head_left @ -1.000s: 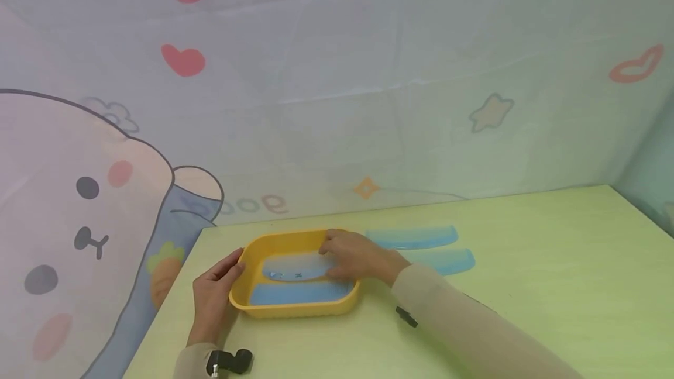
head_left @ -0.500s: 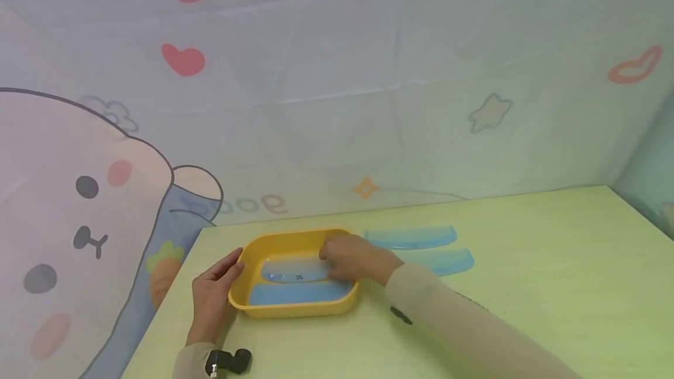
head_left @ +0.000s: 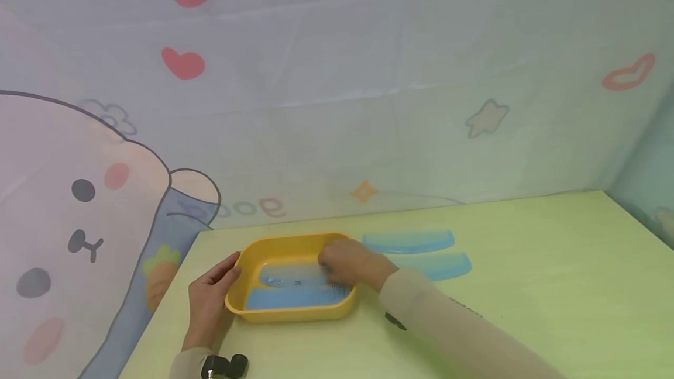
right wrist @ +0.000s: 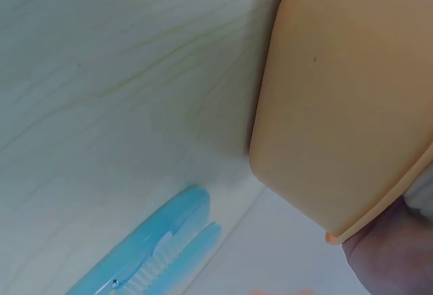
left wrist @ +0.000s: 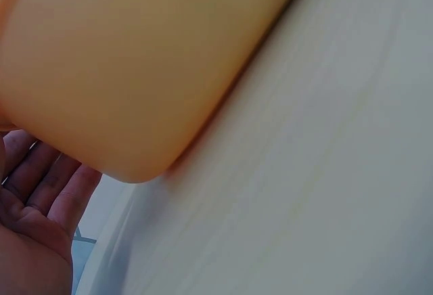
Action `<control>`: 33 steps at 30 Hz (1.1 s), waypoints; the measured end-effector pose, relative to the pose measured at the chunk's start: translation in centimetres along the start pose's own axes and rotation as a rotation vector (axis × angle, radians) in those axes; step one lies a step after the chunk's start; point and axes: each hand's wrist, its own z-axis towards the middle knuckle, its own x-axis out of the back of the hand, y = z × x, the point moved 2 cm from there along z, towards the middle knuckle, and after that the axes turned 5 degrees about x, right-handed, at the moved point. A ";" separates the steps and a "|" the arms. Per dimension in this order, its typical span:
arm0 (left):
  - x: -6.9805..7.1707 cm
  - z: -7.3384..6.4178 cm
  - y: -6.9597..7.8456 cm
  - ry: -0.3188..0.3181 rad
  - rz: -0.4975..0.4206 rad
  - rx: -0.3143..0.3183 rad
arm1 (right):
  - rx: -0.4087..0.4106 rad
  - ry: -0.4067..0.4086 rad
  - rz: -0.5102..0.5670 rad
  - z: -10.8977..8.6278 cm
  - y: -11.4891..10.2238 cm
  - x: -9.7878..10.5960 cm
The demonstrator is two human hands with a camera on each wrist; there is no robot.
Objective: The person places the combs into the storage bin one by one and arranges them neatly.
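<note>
A yellow plastic basket (head_left: pixel 289 313) stands on the table with two pale blue combs inside. My left hand (head_left: pixel 213 292) holds its left end, thumb at the rim and fingers along the outer wall; in the left wrist view the hand (left wrist: pixel 44 203) is beside that wall. My right hand (head_left: pixel 350 262) reaches over the right rim, its curled fingers gripping the right end of the rear comb (head_left: pixel 292 275), whose end is hidden by the hand. The front comb (head_left: pixel 295 297) lies along the near side. In the right wrist view, part of the right hand (right wrist: pixel 392 251) shows at the rim.
Two more blue combs, a rear one (head_left: pixel 408 241) and a nearer one (head_left: pixel 442 266), lie on the pale green table (head_left: pixel 553 285) to the right of the basket. A printed cloth (head_left: pixel 326 104) hangs behind the table.
The fingers of my right hand have curled in closer at the rear comb's right end. My left hand keeps its hold on the basket. The head view has shifted slightly.
</note>
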 end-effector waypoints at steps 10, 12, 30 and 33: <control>0.1 -0.1 -0.2 0.021 0.010 -0.020 | -0.002 0.014 -0.038 0.0 -0.4 -0.2; 0.1 -0.1 -0.3 0.021 0.008 -0.023 | 0.008 0.027 -0.032 -0.1 -0.2 -0.5; -0.2 -0.2 0.1 0.016 -0.001 -0.031 | 0.101 0.278 0.277 -4.2 1.2 2.5; -0.2 -0.2 0.1 0.016 -0.007 -0.031 | 0.102 0.300 0.294 -5.3 1.5 2.9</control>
